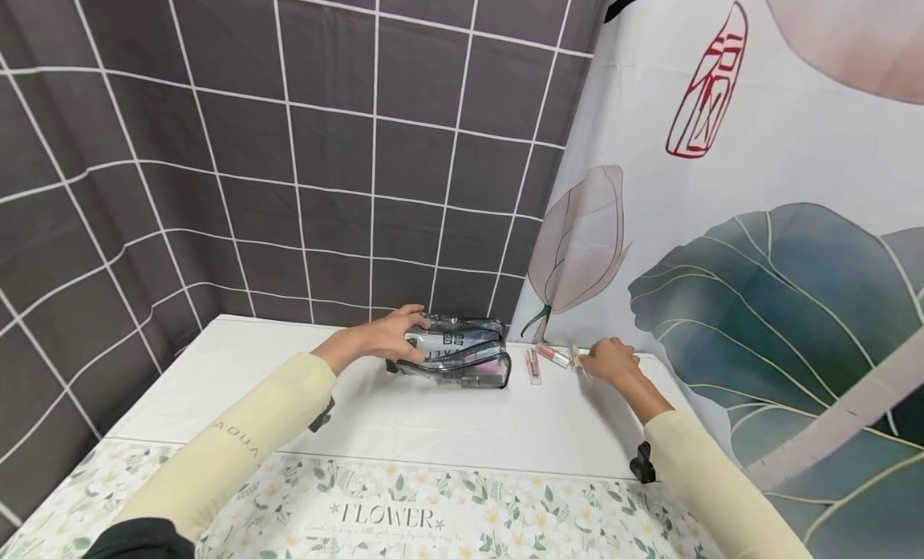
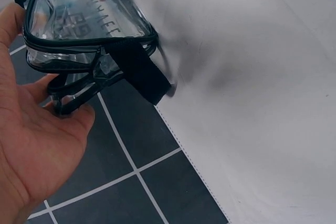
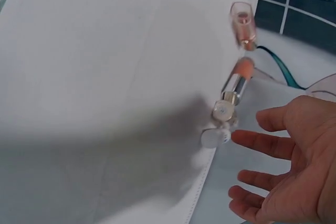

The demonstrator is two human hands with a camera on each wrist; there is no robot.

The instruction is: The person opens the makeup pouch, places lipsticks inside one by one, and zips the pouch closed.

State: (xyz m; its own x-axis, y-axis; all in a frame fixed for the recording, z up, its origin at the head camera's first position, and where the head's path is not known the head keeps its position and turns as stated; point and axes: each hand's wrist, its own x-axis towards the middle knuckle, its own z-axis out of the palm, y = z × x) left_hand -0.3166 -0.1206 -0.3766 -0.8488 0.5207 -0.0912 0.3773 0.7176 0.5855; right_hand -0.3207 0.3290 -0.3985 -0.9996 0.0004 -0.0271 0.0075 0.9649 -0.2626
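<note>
White tabletop (image 1: 433, 419), w/ floral cloth (image 1: 534, 511) printed "FLOWER" along the near side. Dark grey gridded curtain (image 1: 411, 158) hung at back & L; pale hanging (image 1: 650, 246) w/ big leaf prints + a red mark hung at R.

Clear bag (image 1: 458, 352) w/ black trim sat toward the back of the tabletop, just in front of the curtain. L hand (image 1: 393, 334) gripped its L end, fingers & thumb curled round it; lettering + sth pink showed thru the plastic. R of the bag: pink gloss tube (image 1: 533, 366), then pink-and-silver tube (image 1: 552, 355), then small capped bottles (image 3: 224, 109) right by the R hand (image 1: 612, 358). That hand held nothing, fingers loosely spread.

L wrist cam showed the black strap (image 2: 139, 69) + handle loop (image 2: 79, 93) at the bag's end; head view had the strap only as a dark bit. R wrist cam showed a round white cap (image 3: 212, 138) by the index fingertip, poorly seen from the head; couldn't tell if they touched. Only head view had both hands & pale yellow sleeves (image 1: 234, 443) together.
</note>
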